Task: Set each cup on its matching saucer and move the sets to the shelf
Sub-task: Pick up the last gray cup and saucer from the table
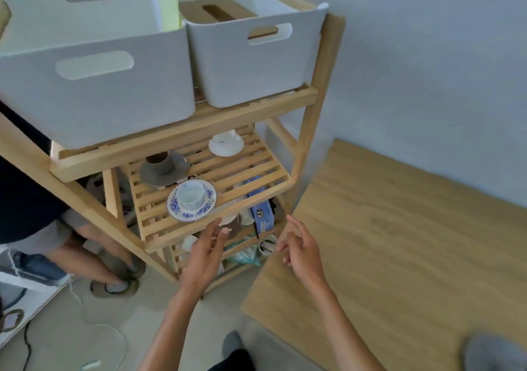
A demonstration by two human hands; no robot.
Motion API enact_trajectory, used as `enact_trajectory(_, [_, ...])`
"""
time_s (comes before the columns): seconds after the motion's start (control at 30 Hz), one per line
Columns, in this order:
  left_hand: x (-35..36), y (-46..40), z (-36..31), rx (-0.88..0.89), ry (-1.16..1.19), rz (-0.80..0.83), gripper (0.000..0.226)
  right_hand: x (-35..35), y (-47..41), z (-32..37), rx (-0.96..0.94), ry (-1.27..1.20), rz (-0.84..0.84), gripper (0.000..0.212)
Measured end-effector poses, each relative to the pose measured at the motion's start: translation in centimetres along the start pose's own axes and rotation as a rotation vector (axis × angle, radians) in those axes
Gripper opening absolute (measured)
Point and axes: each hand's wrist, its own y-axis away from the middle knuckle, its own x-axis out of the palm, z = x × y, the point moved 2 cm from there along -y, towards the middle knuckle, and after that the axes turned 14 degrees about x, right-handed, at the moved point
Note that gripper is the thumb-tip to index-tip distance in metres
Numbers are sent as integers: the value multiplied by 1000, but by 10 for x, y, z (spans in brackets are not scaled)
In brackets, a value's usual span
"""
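Three cup-and-saucer sets stand on the slatted middle shelf of a wooden rack. A white cup sits on a blue-flowered saucer near the shelf's front edge. Behind it, a grey cup rests on a grey saucer. A plain white cup on a white saucer stands at the back. My left hand hovers just below and in front of the flowered set, fingers apart, holding nothing. My right hand is to its right, also empty with loose fingers.
Two white storage bins fill the top shelf. The lower shelf holds a blue box and clutter. A wooden table is at right. Another person's legs and sandalled feet stand at left.
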Motion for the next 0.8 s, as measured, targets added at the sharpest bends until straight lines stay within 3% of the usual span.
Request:
enact_trajectory(0.17, [55, 38, -49, 38, 32, 48, 47, -78, 55, -25, -15, 17, -53, 37])
enact_trajectory(0.47, [189, 114, -114, 192, 37, 329, 48, -234, 147, -65, 1, 54, -247, 40])
enact_trajectory(0.8, [317, 167, -173, 318, 59, 583, 43, -360, 239, -127, -39, -215, -581, 34])
